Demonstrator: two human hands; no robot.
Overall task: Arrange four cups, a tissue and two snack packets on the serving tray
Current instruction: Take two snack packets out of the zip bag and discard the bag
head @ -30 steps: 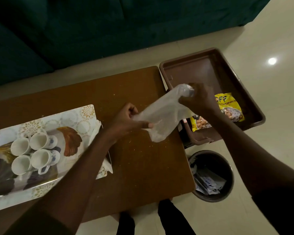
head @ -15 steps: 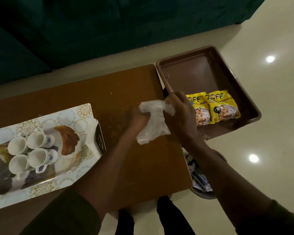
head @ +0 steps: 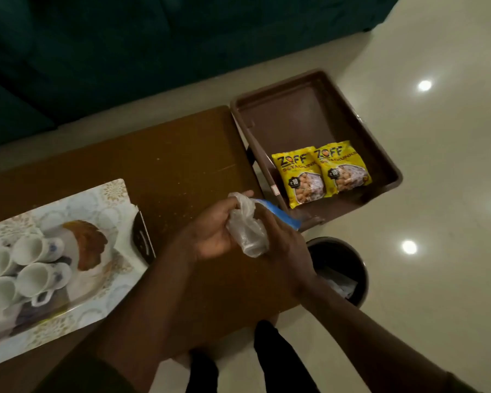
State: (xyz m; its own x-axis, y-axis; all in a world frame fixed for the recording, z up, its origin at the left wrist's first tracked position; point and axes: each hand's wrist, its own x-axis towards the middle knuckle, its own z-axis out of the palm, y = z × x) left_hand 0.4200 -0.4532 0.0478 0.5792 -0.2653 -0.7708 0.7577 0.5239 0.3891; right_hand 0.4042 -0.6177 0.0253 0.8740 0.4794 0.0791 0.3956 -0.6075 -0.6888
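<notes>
Dim, soft-focus view; lamp glare on floor (head: 437, 194).

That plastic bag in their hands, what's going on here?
A person is crumpling a clear plastic bag between the left hand and the right hand over a wooden table. Four white cups lie on their sides on a patterned serving tray at the left. Two yellow snack packets lie in a brown tub beside the table, not on the serving tray. A dark bin stands below.

Head view, steeply down over table (head: 165, 171)
</notes>
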